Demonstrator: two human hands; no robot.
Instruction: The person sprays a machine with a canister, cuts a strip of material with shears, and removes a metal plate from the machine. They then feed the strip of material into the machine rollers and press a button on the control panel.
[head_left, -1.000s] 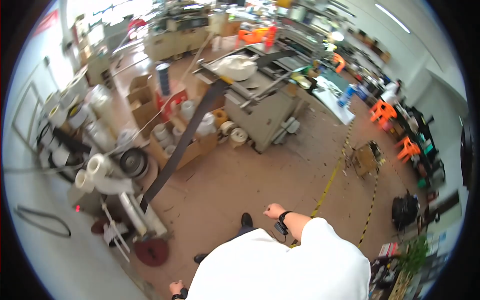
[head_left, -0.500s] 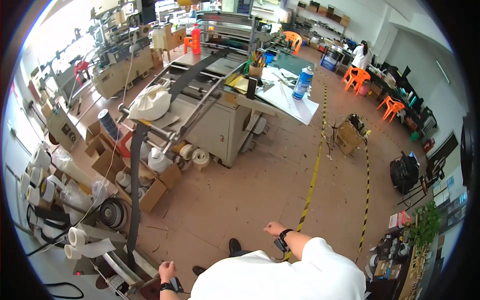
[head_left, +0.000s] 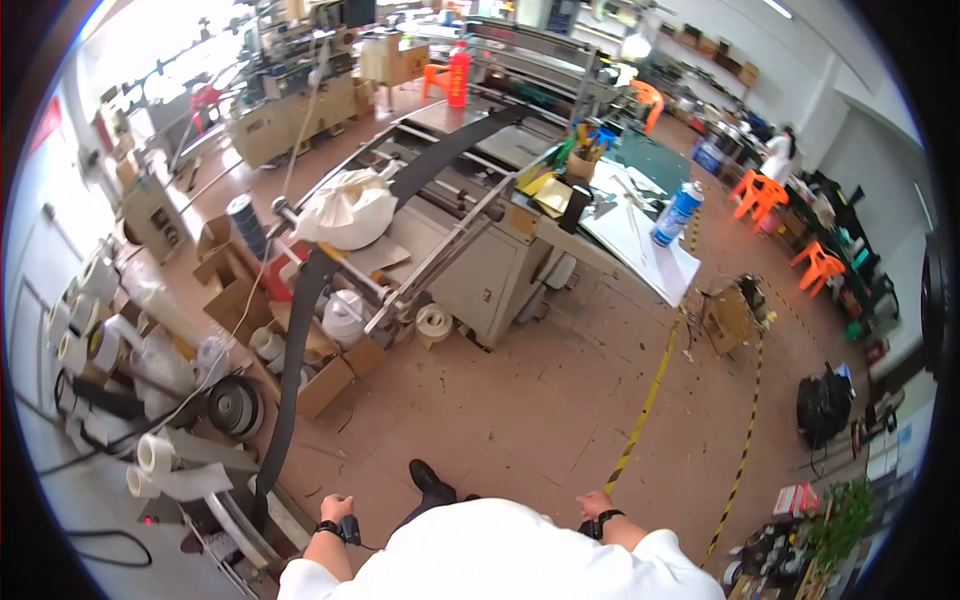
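My left hand (head_left: 338,508) hangs low in front of me with its fingers curled closed, and nothing shows in it. To its left a long black band (head_left: 290,390) runs down from the large machine (head_left: 480,290) to a low roller unit (head_left: 235,525). My right hand (head_left: 595,503), also curled closed and seemingly holding nothing, is beside the yellow-and-black floor tape (head_left: 645,405). Each wrist wears a black strap with a small device. Neither hand touches anything. My dark shoe (head_left: 425,472) is between them on the reddish floor.
A white cloth bundle (head_left: 347,210) rests on the machine's frame. Its side table holds papers and a blue spray can (head_left: 678,214). Cardboard boxes (head_left: 325,385) and white rolls (head_left: 155,455) crowd the left. A torn carton (head_left: 735,320) and black bag (head_left: 825,405) stand right. Another person (head_left: 780,155) is far off.
My view has turned left, so the machine appears farther right. My left hand has come forward while my right has drawn back. One shoe is now farther forward.
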